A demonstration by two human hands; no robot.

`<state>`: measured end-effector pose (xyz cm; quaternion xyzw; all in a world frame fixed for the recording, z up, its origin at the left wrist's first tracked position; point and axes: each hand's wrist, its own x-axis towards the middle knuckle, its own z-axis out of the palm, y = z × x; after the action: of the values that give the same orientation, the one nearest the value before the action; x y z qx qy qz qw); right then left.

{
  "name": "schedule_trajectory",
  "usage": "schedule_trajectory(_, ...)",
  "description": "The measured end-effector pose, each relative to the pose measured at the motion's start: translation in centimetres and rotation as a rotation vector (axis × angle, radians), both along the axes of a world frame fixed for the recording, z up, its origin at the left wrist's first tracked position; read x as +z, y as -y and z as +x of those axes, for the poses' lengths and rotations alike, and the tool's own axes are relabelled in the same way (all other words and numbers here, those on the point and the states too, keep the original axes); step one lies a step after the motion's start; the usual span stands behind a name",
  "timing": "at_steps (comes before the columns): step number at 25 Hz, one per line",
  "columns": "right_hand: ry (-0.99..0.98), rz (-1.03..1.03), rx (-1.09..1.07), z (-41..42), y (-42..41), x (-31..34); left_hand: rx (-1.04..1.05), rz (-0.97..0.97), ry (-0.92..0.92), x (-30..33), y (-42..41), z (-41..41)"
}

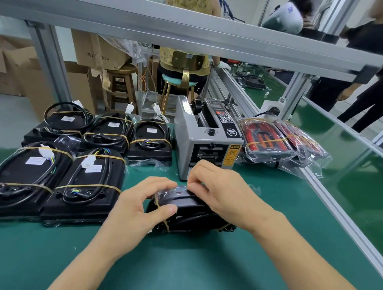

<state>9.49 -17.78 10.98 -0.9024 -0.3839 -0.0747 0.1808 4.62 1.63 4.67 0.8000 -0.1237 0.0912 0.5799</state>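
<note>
Bagged black unit (183, 207) sits on the green mat (181, 265), front middle, just in front of the tape dispenser (206, 141), with both hands on it. Far left is a stock of black units (59, 174) lying in rows, some in clear bags, well apart from the work. Left hand (137, 206) grips the bagged unit's left end, thumb on the near face and fingers curled over the top. Right hand (223, 190) has its fingertips curled down on the top edge, pinching the bag film there. I cannot tell whether a strip of tape lies under them. Right of the dispenser, red packs (274, 142) in clear bags lie by the rail.

Step in hand looks like closing the bag flap over the top of the unit. To do it well:
- Hold the left end firm so the unit does not slide on the mat.
- Pull the film taut before pressing it down.
- Smooth from the middle outward so no crease gets trapped.
- Mind the rubber band (166, 223) round the unit's lower part — it could snag the film.
- Fingers stay clear of the dispenser's mouth — it is close behind.
</note>
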Motion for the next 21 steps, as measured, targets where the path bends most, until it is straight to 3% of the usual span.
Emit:
schedule_trajectory(5,-0.227,0.011,-0.308,1.0,-1.3,0.0,-0.071,0.011,0.009,0.0,-0.6,0.0)
schedule_trajectory(10,-0.686,0.126,-0.366,2.3,-1.1,1.0,-0.156,0.11,0.072,-0.4,-0.6,-0.2)
schedule_trajectory(14,-0.871,0.176,-0.414,3.2,1.3,1.7,-0.08,0.171,0.139,-0.2,-0.5,-0.3)
schedule_trajectory(17,-0.821,0.375,-0.64,4.7,3.5,0.7,-0.016,0.147,0.184,-0.4,-0.3,-0.8)
schedule_trajectory(21,-0.854,0.792,-0.838,5.9,3.2,-2.0,0.025,0.137,0.228,-0.5,0.0,-1.2)
